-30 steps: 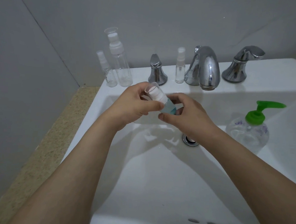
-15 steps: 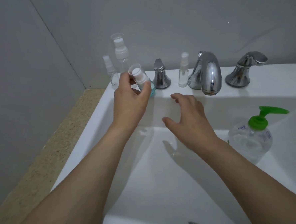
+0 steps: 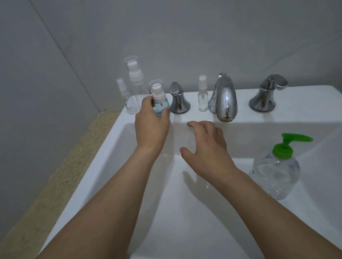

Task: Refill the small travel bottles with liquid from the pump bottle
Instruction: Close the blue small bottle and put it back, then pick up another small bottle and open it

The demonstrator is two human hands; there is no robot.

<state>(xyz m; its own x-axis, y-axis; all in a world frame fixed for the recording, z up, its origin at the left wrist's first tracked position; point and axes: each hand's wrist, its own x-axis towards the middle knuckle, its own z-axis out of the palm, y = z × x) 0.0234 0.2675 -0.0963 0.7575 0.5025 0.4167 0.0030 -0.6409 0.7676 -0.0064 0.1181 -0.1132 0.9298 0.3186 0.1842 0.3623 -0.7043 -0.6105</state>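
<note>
From the head camera I see my left hand (image 3: 151, 126) at the back left of the sink (image 3: 315, 110), its fingers (image 3: 165, 112) wrapped around a small blue bottle (image 3: 159, 101) that stands upright just beside the left tap handle (image 3: 177, 101). Behind it stand a tall clear bottle (image 3: 136, 81) and a short clear bottle (image 3: 126, 98); another small clear bottle (image 3: 202, 96) sits between that handle and the spout (image 3: 225, 98). My right hand (image 3: 207, 149) hovers over the basin, fingers loose, holding nothing. The pump bottle (image 3: 277, 168) with its green top stands in the basin on the right.
</note>
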